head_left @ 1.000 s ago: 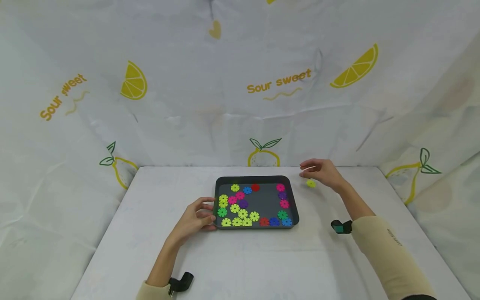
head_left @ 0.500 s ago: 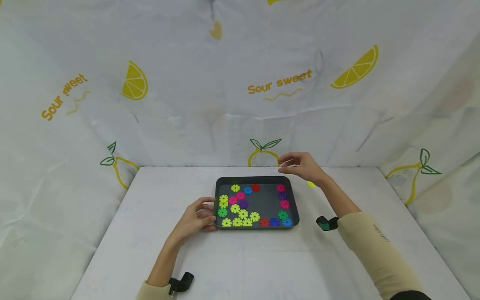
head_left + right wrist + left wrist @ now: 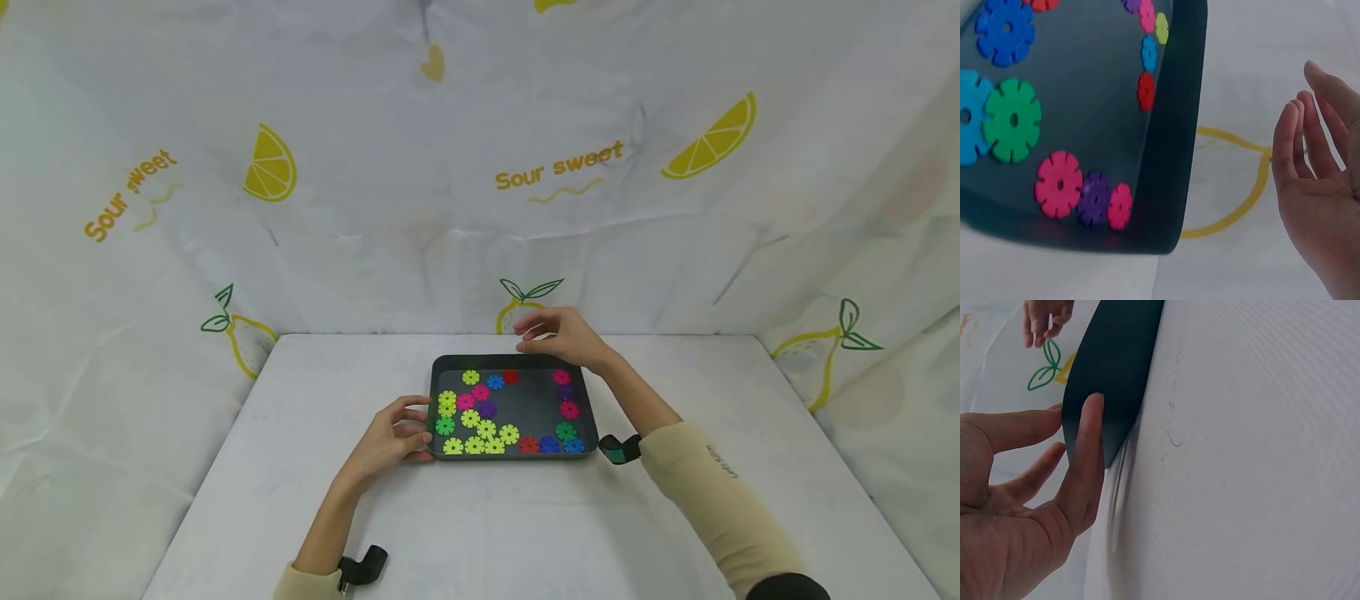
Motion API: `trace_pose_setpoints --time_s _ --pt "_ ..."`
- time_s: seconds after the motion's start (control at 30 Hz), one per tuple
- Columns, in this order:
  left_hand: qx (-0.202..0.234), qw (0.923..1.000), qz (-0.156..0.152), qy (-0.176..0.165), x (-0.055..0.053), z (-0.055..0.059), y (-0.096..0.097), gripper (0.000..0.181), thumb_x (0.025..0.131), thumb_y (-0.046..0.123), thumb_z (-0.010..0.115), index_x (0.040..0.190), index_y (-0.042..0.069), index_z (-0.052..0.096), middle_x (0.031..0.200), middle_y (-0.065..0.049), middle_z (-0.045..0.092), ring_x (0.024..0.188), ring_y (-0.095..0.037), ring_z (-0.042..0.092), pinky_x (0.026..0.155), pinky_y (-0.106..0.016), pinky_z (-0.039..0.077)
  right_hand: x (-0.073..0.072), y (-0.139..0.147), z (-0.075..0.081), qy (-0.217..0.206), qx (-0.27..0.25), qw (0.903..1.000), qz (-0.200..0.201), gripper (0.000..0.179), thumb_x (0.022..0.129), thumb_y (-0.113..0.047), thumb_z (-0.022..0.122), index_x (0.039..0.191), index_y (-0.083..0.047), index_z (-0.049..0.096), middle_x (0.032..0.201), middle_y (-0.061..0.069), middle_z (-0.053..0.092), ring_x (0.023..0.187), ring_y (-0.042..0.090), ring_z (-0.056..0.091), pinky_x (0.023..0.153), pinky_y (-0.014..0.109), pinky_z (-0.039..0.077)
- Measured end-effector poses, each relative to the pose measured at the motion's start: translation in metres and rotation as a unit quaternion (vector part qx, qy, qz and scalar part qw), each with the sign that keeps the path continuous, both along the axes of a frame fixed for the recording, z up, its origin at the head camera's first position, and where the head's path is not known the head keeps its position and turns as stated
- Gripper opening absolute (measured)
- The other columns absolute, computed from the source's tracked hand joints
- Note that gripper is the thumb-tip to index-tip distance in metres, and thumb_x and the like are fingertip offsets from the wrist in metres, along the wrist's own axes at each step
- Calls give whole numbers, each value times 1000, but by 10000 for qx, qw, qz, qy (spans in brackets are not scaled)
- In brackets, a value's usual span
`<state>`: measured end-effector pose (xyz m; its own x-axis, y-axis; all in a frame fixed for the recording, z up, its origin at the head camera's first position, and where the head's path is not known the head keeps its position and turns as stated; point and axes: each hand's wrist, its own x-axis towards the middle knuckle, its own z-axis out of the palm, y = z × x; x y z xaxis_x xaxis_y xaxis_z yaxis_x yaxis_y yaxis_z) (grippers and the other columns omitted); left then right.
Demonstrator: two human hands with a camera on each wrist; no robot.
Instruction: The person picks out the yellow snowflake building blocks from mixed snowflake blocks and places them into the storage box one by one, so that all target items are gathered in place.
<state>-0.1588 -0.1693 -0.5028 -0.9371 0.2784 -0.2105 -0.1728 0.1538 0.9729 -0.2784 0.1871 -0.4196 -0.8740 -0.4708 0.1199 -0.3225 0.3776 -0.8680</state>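
Observation:
A dark grey tray lies on the table and holds several notched plastic flower discs. Yellow discs cluster at its left and front; a green disc and pink ones line the right side. My left hand rests at the tray's left side; in the left wrist view its fingertips touch the rim and outer wall. My right hand hovers at the tray's far edge, fingers loosely bent and nothing held. Beside the tray's far wall, the right wrist view shows that right hand, apart from it.
A white table extends around the tray. Behind it hangs a white cloth printed with lemons and lettering. Black wrist cameras sit on the left and right arms.
My right hand has moved left from near the loose yellow disc to the tray's far edge. The forearm now covers that disc's place. The left hand has stayed put.

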Motion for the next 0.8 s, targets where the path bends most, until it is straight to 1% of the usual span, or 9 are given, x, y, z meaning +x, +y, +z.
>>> trace_pose_setpoints --time_s 0.2,0.27,0.47,0.67,0.8 --pt "-41 10000 79 -16 1 1 1 66 96 -4 73 157 10 51 139 -26 56 107 -25 73 83 -40 73 0 -21 -4 74 -52 9996 280 34 92 -6 85 125 -1 76 126 22 75 111 34 76 88 20 65" --pt "-41 10000 88 -24 1 1 2 66 96 -4 73 156 11 51 139 -25 57 107 -24 73 83 -40 73 0 -28 -6 77 -66 9993 368 34 92 -6 85 124 1 76 125 24 75 110 35 76 89 21 66" --pt "-46 10000 -3 6 0 1 1 66 97 -2 73 157 9 50 140 -27 55 107 -23 73 84 -41 73 0 -44 -13 106 62 9984 549 34 93 -6 83 125 2 75 123 24 77 109 35 77 90 23 66" --pt "-44 10000 -1 -13 0 1 1 65 97 -2 73 157 10 50 140 -26 55 106 -23 73 84 -41 73 0 -56 -21 -244 24 9978 616 32 96 -8 82 126 -2 76 129 27 75 111 33 77 91 25 67" --pt "-44 10000 4 -10 0 1 1 64 98 -2 73 157 10 50 139 -26 56 105 -22 73 84 -41 73 -3 -62 -28 -482 -36 9965 685 35 97 -7 80 129 5 72 131 30 73 115 36 77 97 32 68"
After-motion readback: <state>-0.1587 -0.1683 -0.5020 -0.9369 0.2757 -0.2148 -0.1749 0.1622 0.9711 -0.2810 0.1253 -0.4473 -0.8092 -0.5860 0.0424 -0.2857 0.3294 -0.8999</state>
